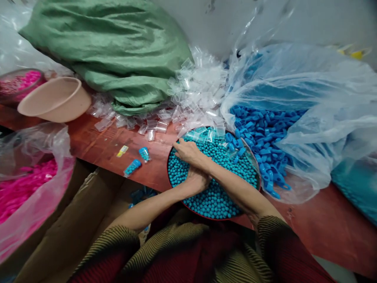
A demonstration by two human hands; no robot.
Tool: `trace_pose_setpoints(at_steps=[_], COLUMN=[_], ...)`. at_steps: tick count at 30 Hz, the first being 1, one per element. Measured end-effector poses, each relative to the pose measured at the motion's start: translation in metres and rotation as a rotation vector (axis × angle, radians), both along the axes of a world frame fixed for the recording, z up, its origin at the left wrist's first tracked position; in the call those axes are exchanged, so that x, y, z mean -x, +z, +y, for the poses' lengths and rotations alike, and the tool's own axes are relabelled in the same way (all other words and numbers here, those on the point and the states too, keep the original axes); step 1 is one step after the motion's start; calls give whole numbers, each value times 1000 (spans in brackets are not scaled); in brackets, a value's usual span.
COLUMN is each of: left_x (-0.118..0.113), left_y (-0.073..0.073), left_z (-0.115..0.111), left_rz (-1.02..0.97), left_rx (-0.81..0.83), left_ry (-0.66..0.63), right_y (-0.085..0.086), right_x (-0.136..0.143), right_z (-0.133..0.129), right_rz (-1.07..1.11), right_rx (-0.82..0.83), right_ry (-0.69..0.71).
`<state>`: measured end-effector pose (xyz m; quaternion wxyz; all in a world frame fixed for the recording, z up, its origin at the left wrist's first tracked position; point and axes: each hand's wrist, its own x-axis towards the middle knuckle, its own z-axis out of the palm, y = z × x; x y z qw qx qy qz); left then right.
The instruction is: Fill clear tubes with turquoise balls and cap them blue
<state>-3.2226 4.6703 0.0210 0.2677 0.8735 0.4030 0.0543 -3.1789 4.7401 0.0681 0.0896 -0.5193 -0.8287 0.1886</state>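
Observation:
A round, red-rimmed basin (206,217) is full of small teal beads (219,202), and both my hands are over it. My right hand (188,152) is at the basin's left side, its fingers drawn together near the rim; whatever they hold is hidden. Just below, my left hand (199,181) rests against the beads, partly covered by my right wrist, with its fingers out of sight. Several loose blue plastic caps (240,151) and clear plastic containers (210,136) lie on the beads at the far edge.
Left of the basin, two filled blue-capped containers (132,168) (144,154) and a small yellow piece (122,151) lie on the red table (97,143). Behind are clear containers (203,86) and a green sack (118,51). Blue caps (268,137) spill from a bag at right; a beige bowl (59,102) stands left.

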Motion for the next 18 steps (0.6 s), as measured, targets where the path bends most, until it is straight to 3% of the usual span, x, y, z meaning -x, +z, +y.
trace_pose_setpoints(at_steps=[5,9,13,18], left_x=[7,11,10,8], left_y=[19,18,9,7], left_z=[5,5,4,11], left_rz=[-18,-113,-139,-145], left_rx=[56,55,13,42], left_ry=[50,58,42,17], right_y=[-8,-31,-48,-38], right_x=[-66,-107,-117,-124], right_z=[-8,-40,-71,-79], right_rz=[252,451,603,577], right_rx=[-35,-54,-7,68], right_ry=[-187,-369,-393,-331])
